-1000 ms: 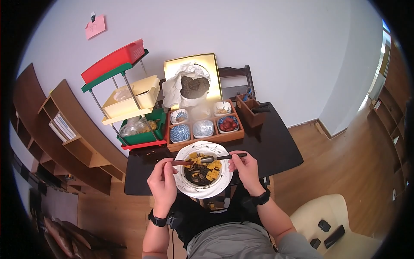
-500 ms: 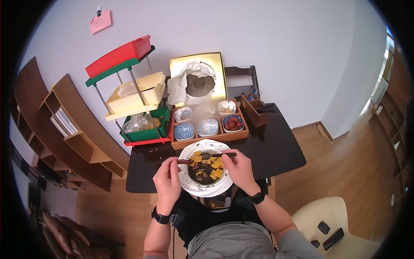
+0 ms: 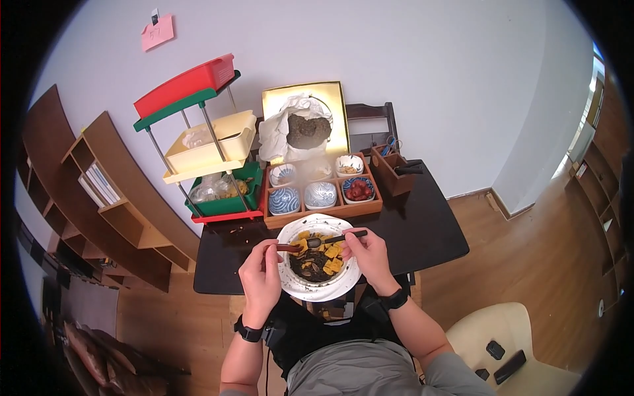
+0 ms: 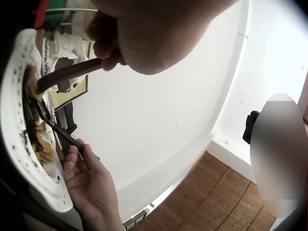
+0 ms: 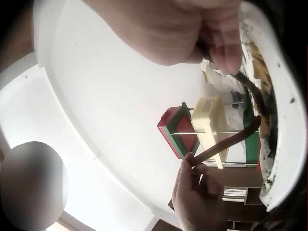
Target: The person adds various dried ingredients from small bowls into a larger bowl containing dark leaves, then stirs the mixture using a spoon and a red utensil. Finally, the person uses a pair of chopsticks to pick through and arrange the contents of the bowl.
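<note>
White and wide-rimmed, a bowl sits at the near edge of the dark table, between the left hand and the right hand. Dark leafy bits and yellow pieces fill its middle, and specks dot the rim. The fingers of the left hand pinch a reddish-brown stick-like tool near its outer end; those of the right hand pinch the dark handle of a spoon. Both sets of fingers are above opposite sides of the bowl, while the two tools reach inward over the yellow pieces, their inner ends close together. Whether those ends touch, I cannot tell.

Just beyond the bowl is a wooden tray of small patterned cups, one holding red fruit. Behind the tray stands a gold-coloured box with crumpled white paper around a dark mass.
</note>
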`<state>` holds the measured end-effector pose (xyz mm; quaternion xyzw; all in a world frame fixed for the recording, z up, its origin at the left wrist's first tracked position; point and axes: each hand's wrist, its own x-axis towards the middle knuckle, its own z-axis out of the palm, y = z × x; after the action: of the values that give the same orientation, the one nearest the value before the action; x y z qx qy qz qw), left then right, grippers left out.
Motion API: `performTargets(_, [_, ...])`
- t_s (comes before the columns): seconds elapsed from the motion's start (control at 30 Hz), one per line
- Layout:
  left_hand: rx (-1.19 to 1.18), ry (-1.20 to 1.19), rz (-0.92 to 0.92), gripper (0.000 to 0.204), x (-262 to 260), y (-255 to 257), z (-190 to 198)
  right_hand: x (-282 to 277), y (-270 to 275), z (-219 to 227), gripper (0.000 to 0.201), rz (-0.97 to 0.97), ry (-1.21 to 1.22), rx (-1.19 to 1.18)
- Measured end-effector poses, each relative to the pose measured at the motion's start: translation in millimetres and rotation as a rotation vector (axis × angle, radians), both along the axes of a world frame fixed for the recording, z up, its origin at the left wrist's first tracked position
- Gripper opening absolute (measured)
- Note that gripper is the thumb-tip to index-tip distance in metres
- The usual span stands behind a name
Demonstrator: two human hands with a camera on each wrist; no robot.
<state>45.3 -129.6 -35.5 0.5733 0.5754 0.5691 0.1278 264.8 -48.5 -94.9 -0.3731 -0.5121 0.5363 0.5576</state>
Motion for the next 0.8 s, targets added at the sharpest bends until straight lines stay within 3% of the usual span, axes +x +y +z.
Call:
performTargets(0.33, [0.061, 0.025, 0.003, 0.016, 1.9, 5.7, 12.2, 1.3, 7.9, 2.2, 0.023, 0.025, 0.096, -0.027])
performTargets(0.6, [0.157, 0.104, 0.055, 0.018, -15.5, 46.2, 37.2, -27.6, 54.4, 33.4, 0.025, 0.053, 0.153, 0.054])
performTargets(0.73, [0.148, 0.044, 0.046, 0.02, -26.8, 70.5, 34.4, -47.2, 87.3, 29.9, 0.026, 0.103, 0.12, 0.068])
performTargets(0.8, [0.127, 0.061, 0.044, 0.02, -31.3, 78.5, 29.0, -48.3, 93.6, 28.3, 0.025, 0.072, -0.072, 0.142])
